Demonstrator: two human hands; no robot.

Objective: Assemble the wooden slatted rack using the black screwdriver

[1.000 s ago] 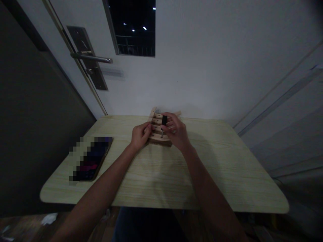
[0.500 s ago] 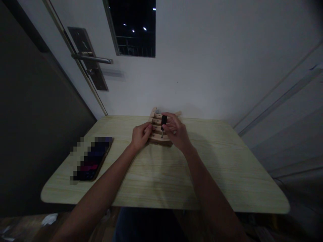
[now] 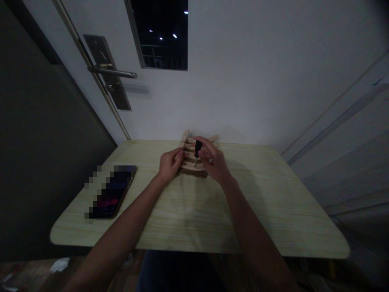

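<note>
A small slatted wooden piece [image 3: 190, 165] with dark holes or screw heads along its slats rests near the back edge of the table. My left hand [image 3: 170, 163] grips its left side, thumb and fingers closed on the edge. In my right hand [image 3: 214, 159] is a screwdriver [image 3: 198, 148] with a black handle, pinched between thumb and fingers. Its short metal shaft points down and meets the front slat. Part of the wooden piece's right side is hidden behind my right hand.
The pale wood-grain table [image 3: 267, 202] stands against a white door [image 3: 243, 73] with a metal handle [image 3: 114, 72]. A phone [image 3: 117, 192], partly pixelated, lies on the table's left side. A white scrap [image 3: 60, 265] is on the floor at lower left.
The screwdriver's handle has tilted slightly to the right, and my right fingers and thumb have shifted a little around it. My left hand keeps its hold on the wooden piece.
</note>
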